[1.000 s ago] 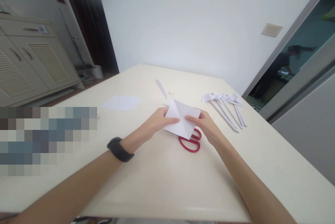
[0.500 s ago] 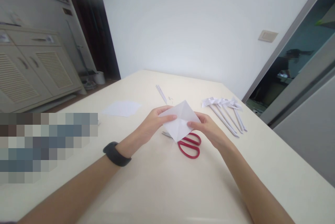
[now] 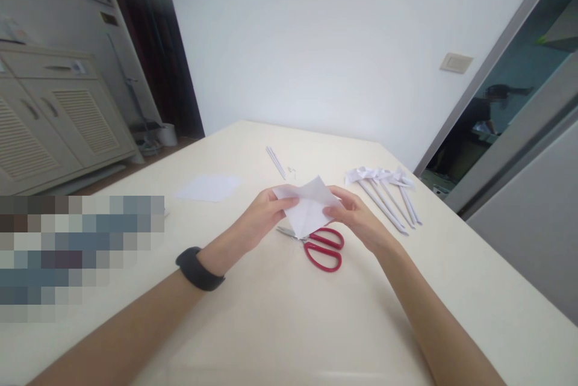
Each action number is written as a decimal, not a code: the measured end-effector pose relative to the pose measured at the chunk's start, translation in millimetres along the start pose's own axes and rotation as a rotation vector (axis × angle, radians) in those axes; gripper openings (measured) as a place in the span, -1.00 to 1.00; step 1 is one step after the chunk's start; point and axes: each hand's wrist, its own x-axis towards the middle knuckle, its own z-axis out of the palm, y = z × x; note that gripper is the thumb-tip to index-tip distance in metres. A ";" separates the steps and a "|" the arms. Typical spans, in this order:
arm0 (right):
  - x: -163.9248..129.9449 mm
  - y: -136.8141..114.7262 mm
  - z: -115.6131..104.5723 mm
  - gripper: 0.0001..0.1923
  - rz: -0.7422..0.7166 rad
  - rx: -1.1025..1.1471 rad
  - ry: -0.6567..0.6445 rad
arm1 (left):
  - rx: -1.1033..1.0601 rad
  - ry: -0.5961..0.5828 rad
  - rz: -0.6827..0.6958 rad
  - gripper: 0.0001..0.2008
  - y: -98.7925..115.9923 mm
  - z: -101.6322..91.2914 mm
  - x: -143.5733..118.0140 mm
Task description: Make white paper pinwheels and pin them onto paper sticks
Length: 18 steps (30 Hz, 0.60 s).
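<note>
Near edge: bare table (image 3: 289, 326) between the two forearms, open for passage.
Under the hands: red-handled scissors (image 3: 318, 244) lie flat just below the folded paper (image 3: 309, 208) held by left hand (image 3: 262, 217) and right hand (image 3: 356, 217); blades point left, blocking a straight drop.
Right side: row of paper flowers with rolled stems (image 3: 388, 190) lies near the right hand; narrow strip of table between.
Far centre: thin paper sticks (image 3: 276, 161) and small scraps, just beyond the hands.
Left side: flat white sheet (image 3: 208, 187), well apart; open surface between it and the left hand.
Far corner: table surface bare beyond the sticks.
</note>
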 end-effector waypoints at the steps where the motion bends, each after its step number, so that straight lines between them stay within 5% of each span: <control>1: -0.3 -0.1 -0.6 -0.59 -0.001 -0.013 -0.007 | 0.006 0.012 0.000 -0.87 -1.0 -0.7 0.7; 4: -1.3 -0.8 -2.4 -0.61 -0.002 -0.039 -0.060 | 0.012 0.004 0.001 -0.92 -3.7 -2.9 2.6; 18: 0.0 5.5 -2.6 -0.58 0.030 -0.254 -0.200 | -0.148 -0.017 -0.097 -0.54 -7.1 -8.3 5.9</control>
